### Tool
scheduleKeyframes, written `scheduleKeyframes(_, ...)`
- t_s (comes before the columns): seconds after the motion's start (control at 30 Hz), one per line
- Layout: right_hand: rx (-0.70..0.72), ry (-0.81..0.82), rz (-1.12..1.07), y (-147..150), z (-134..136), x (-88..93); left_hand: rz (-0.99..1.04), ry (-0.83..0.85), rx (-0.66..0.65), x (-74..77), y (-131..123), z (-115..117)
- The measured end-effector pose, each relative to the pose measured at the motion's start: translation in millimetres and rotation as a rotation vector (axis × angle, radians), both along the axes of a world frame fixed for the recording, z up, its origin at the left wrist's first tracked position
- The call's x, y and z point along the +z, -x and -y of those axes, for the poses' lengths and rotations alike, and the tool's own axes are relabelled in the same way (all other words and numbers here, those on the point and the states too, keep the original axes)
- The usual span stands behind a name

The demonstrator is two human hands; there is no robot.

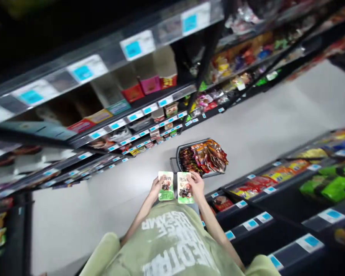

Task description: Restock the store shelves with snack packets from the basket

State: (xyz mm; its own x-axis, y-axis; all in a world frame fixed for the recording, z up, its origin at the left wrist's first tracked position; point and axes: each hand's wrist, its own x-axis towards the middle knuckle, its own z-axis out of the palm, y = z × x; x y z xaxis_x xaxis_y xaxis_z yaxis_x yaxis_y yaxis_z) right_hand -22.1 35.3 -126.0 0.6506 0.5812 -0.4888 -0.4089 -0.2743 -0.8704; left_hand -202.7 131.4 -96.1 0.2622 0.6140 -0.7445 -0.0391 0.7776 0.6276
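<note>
My left hand (156, 187) is closed on the left edge of a white and green snack packet (166, 189), its printed front facing up. A second, similar snack packet (184, 193) is gripped along its right edge by my right hand (197, 184). Both packets lie side by side, a narrow gap between them, in front of my green shirt. Just beyond them on the floor stands a dark basket (177, 153) filled with several shiny packaged snacks (208, 155). The fine print on the packets is too small to read.
Tall shelves (149, 109) with blue and white price tags run along the left and top. Lower shelves (247, 199) with colourful bags line the right. Between them stretches a pale grey aisle floor (264, 111). Green packages (333, 188) lie on the right shelf.
</note>
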Motion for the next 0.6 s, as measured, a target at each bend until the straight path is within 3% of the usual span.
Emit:
scheduleKeyframes(0.2,0.364,-0.131,0.029,151,-68,55.2,0.193,-0.028,0.330,48.4,101,15)
scheduleKeyframes(0.33,0.541,-0.140,-0.040,218,-86,74.9,0.291,-0.043,0.503,76.4,175,37)
scheduleKeyframes(0.47,0.582,-0.151,-0.090,238,-83,90.3,0.308,0.000,0.591,95.9,224,62)
scheduleKeyframes(0.6,0.466,-0.134,-0.119,218,-69,114.8,0.276,0.058,0.625,100.9,238,72)
